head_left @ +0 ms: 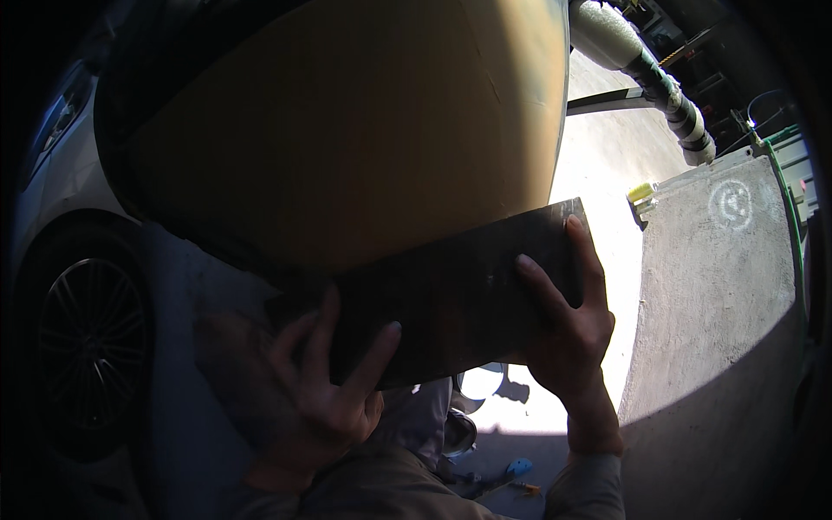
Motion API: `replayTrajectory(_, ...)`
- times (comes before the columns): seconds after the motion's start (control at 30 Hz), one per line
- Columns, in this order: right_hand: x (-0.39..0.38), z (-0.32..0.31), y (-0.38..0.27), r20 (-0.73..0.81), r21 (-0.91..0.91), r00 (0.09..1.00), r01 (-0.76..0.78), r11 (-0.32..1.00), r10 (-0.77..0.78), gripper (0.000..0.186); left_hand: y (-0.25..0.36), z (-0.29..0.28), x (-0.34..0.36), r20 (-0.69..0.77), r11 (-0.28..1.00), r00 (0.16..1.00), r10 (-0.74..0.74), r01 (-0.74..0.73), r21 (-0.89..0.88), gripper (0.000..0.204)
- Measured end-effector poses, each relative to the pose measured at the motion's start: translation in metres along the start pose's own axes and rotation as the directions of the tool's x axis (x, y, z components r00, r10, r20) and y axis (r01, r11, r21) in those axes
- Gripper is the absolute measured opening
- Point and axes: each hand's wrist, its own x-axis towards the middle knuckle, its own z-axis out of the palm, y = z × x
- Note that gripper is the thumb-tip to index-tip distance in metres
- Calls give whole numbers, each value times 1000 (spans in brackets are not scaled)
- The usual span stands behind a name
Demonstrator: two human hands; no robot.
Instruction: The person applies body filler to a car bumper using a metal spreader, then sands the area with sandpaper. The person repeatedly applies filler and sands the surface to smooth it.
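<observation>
Worked over a floor (pixel 602 260), part in glaring sun, part in deep shade. Had a pale car (pixel 74 182) with a dark wheel (pixel 95 342) at the left, a wrapped pole (pixel 607 39) at upper right and a grey slab (pixel 702 277) at the right. Faced a big tan panel (pixel 373 130), blocking most of the view ahead. Held a dark block (pixel 442 299) along its lower edge, left hand (pixel 334 403) and right hand (pixel 576 334) near opposite ends, fingers spread on its face. Could not tell whether touching the panel. Saw a blue item (pixel 518 468) near a shoe (pixel 462 433).
</observation>
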Motion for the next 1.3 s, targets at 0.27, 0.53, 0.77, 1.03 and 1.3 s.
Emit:
replayTrajectory(0.27, 34, -39, -21, -187, -110, 974, 110, 988, -129, 44, 1, -40, 15, -253, 999, 967, 35, -40, -11, 46)
replayTrajectory(0.53, 146, -22, -11, -267, -48, 934, 234, 971, -239, 66, -48, -63, 100, -489, 972, 872, 17, 100, 213, 35)
replayTrajectory(0.77, 156, -16, -8, -262, -101, 924, 259, 960, -277, 99, -58, -58, 116, -515, 979, 857, 11, 95, 179, 35)
replayTrajectory(1.03, 140, -7, 9, -228, 6, 925, 313, 950, -304, 112, -63, -47, 105, -459, 985, 886, 67, 15, 173, 35)
replayTrajectory(1.3, 83, -2, 10, -150, -1, 975, 165, 986, -163, 89, -42, -24, 66, -372, 997, 928, 29, 2, 83, 39)
